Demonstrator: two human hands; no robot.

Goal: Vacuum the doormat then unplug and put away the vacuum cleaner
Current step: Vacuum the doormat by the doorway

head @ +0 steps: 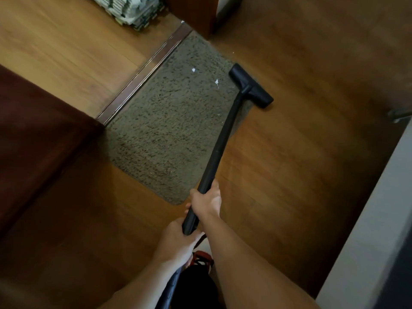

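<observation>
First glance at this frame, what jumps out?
The black vacuum wand runs diagonally up the middle, gripped by both hands at the bottom: right hand higher on the tube, left hand at its lower end. Its floor head sits at the right edge of the grey-brown doormat, partly on the wooden floor. White scraps lie on the mat just left of the head.

doormat (pixel 169 121) on floor, beside threshold (pixel 142 74) | nozzle (pixel 250 85) at doormat's right edge, partly on floor
</observation>
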